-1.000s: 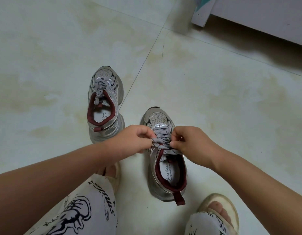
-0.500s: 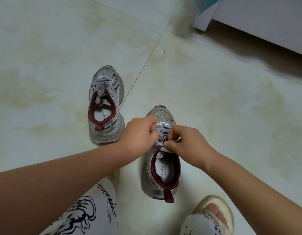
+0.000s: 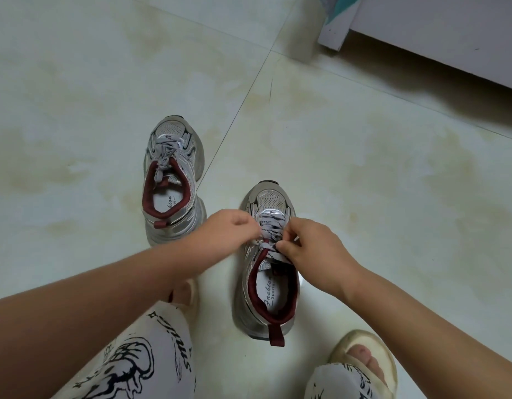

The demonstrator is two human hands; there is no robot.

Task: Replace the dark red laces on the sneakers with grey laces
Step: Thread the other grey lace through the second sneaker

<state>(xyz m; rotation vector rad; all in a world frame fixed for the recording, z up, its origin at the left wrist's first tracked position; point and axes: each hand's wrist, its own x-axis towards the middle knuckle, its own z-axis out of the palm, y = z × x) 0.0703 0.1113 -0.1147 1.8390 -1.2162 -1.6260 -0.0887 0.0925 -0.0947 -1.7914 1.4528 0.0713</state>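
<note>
In the last second we have drawn our left hand [image 3: 226,233] and right hand [image 3: 309,249] close, both pinching the grey lace [image 3: 270,234] over the near sneaker [image 3: 270,254] mid-floor, so tying looks nearly done, the far sneaker [image 3: 171,180] already laced.

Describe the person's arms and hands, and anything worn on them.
Both forearms are bare, with no sleeves in view. The left hand and right hand wear no gloves, and no rings, watch or bracelet show. The fingers are short.
</note>
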